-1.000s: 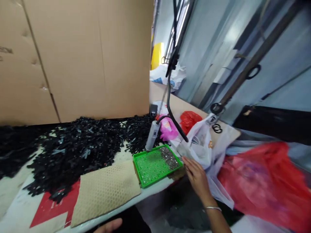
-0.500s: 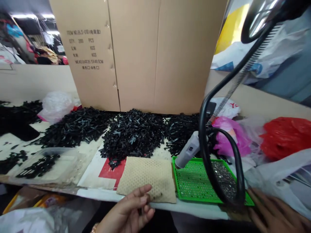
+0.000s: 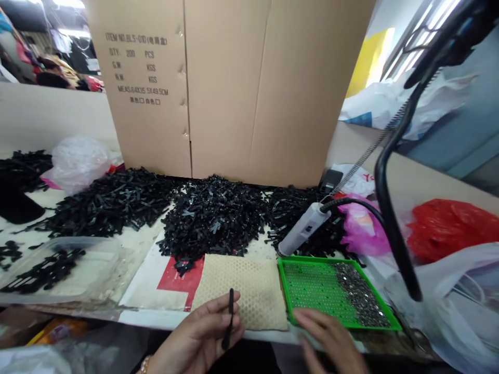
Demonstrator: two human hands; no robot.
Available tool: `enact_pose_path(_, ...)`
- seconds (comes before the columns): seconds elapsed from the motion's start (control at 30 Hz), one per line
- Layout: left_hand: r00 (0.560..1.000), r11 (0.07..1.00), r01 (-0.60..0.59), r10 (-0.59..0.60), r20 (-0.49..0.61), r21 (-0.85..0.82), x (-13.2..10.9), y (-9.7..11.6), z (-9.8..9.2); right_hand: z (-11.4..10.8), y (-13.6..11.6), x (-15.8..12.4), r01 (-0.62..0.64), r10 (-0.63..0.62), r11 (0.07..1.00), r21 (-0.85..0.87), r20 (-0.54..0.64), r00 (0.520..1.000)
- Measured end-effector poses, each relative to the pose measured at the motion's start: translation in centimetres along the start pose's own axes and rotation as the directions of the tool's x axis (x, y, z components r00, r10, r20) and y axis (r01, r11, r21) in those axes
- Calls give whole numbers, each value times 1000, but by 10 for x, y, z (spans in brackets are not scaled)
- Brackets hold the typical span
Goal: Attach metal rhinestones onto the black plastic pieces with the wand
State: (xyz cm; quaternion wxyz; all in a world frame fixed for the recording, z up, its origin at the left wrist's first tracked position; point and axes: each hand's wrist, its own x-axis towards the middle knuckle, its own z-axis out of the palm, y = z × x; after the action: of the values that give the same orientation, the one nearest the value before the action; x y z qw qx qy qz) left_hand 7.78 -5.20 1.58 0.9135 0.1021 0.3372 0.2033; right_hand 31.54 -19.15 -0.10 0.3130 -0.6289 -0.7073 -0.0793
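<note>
My left hand is at the table's near edge and pinches a thin black plastic strip, held upright over the front of a beige honeycomb mat. My right hand hovers with fingers apart at the near edge of a green perforated tray; it holds nothing. The tray carries several small silver screws heaped on its right side. A grey electric screwdriver hangs on a black cable, its tip near the tray's far left corner.
Big heaps of black plastic parts cover the table behind the mat. A tall cardboard box stands at the back. A clear bag of black parts lies left. Pink, red and white plastic bags crowd the right.
The view swung left from the bags to the table centre. My left hand rose into view and now holds a black strip. My right hand moved left from the white bag to the tray's front.
</note>
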Motion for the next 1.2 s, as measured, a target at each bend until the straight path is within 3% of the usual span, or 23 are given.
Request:
enact_pose_path(0.07,999,999,-37,37,-16,35,-3,5,-3,38,-18,48,29,-40,995,93,117,992)
enact_pose_path(0.13,996,995,-82,84,-27,49,-6,13,-8,68,-14,90,0,-8,999,43,174,985)
enact_pose_path(0.2,991,991,-125,127,-36,51,-11,23,-16,87,4,121,-95,134,980,-177,227,965)
enact_pose_path(0.27,982,983,-176,179,-55,48,-16,34,-25,97,27,139,-161,308,892,-423,307,900)
enact_pose_path(0.33,973,976,-214,216,-76,40,-19,44,-35,101,49,148,-126,424,805,-579,414,805)
enact_pose_path(0.4,965,969,-244,246,-95,35,-20,52,-46,105,67,152,-34,451,760,-649,489,747)
enact_pose_path(0.5,954,962,-269,272,-122,43,-18,61,-58,109,82,152,45,448,724,-688,519,728)
enact_pose_path(0.7,953,956,-274,285,-104,104,-12,72,-70,107,82,162,98,440,734,-672,580,685)
enact_pose_path(0.97,967,973,-203,217,-133,112,-4,65,-70,96,66,170,150,396,747,-648,614,682)
enact_pose_path(1.1,974,980,-143,165,-159,140,-5,62,-64,91,59,168,142,295,790,-596,573,765)
enact_pose_path(1.2,973,978,-127,155,-173,167,-6,60,-60,88,63,166,54,259,836,-547,480,838)
